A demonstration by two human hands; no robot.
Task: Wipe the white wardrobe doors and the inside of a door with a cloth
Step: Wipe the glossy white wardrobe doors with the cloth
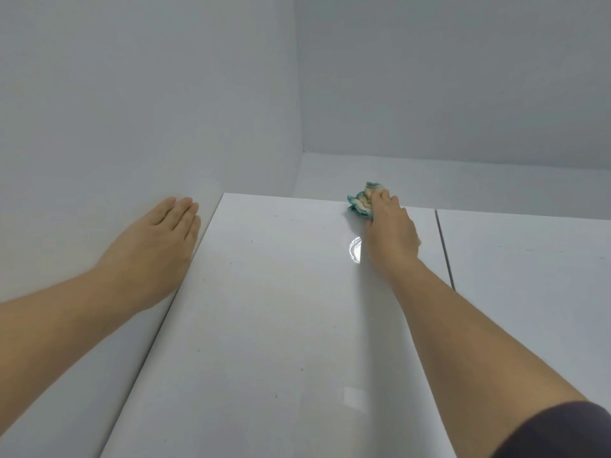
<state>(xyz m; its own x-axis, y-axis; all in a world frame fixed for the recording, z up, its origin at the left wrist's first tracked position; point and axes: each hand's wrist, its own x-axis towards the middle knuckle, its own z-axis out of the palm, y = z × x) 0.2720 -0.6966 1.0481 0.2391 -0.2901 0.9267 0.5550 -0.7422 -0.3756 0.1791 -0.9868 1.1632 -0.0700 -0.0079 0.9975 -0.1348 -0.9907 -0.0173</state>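
Observation:
A glossy white wardrobe door (pixel 274 309) fills the middle of the head view and runs up to its top edge. My right hand (pixel 391 229) grips a crumpled teal and cream cloth (pixel 362 200) and presses it against the door near that top edge. My left hand (pixel 158 239) lies flat with straight fingers on the white wall (pixel 99 127) beside the door's left edge. A few small specks dot the door surface.
A second white door (pixel 529 292) adjoins on the right, split from the first by a narrow dark gap (pixel 444 249). Above the doors a white ledge (pixel 463 183) meets the ceiling and the corner of the wall.

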